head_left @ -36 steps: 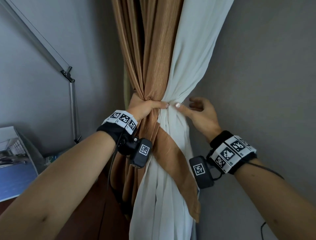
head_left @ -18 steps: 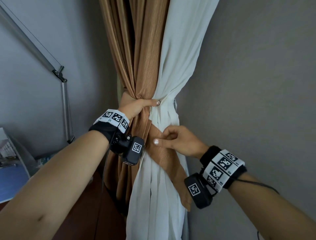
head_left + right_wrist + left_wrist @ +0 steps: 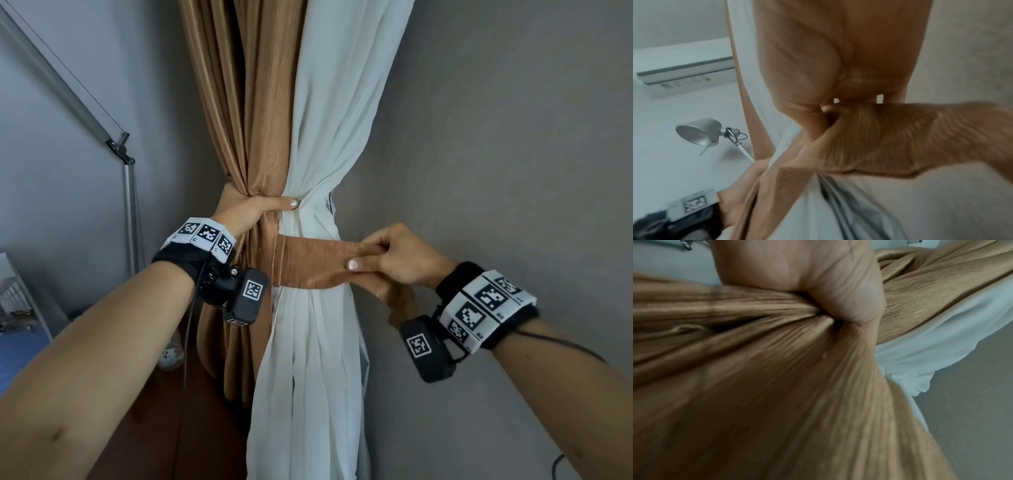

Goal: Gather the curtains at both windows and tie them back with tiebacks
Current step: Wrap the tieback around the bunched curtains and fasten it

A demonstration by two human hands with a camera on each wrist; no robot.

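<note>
Left hand (image 3: 251,214) wrapped tight around gathered ribbed tan curtain (image 3: 255,113) and sheer white curtain (image 3: 337,113); just below, matching tan fabric tieback band (image 3: 315,263) stretched rightward, pinched by right hand (image 3: 397,257).

Arms: bare, no sleeves.
Wristbands (image 3: 486,308): black straps under white panels — black square-code markers.
Wrist cameras (image 3: 247,296): black boxes, one white marker each.
Cables: thin, black — along both forearms.
</note>
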